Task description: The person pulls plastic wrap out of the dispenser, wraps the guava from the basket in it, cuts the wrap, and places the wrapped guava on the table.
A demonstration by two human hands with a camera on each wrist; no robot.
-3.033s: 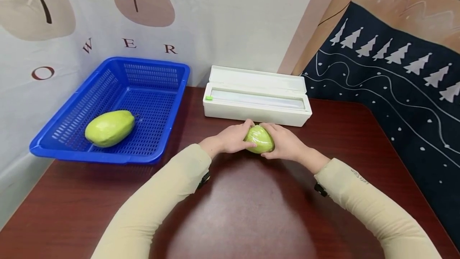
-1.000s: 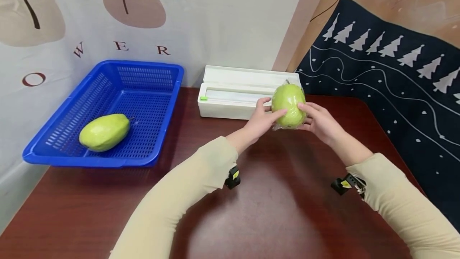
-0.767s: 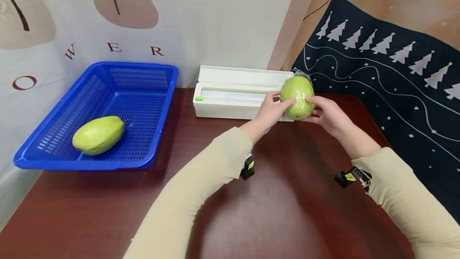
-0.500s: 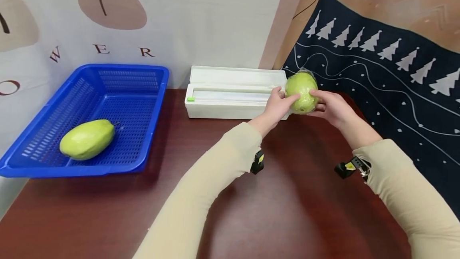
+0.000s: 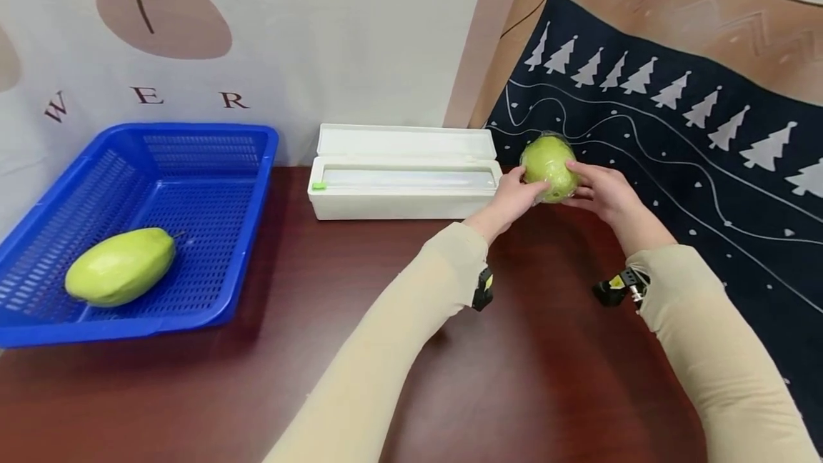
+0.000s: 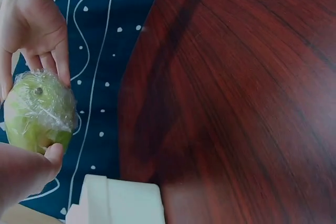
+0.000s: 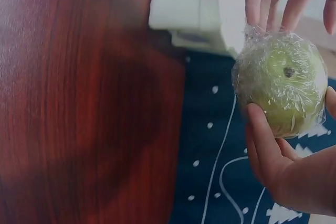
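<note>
Wrapped green fruit (image 5: 548,163) sits between left grip (image 5: 513,198) and right grip (image 5: 606,191), neither nearer, both holding it with thumbs and fingers parted to its width

A person reaches forward with both arms, the left arm (image 5: 386,334) slanting up and to the right, the right arm (image 5: 704,338) angling in from the lower right. Pale long sleeves (image 5: 681,299) stop short of the bare wrists (image 5: 646,233). The left hand (image 5: 511,198) and right hand (image 5: 607,195) face each other, near but apart, joined in one grip. The left thumb (image 5: 537,188) points toward the right hand; the right thumb (image 5: 572,166) sits above its own fingers (image 5: 581,203). From the left wrist, the right palm (image 6: 39,24) shows, turned to the camera.
</note>
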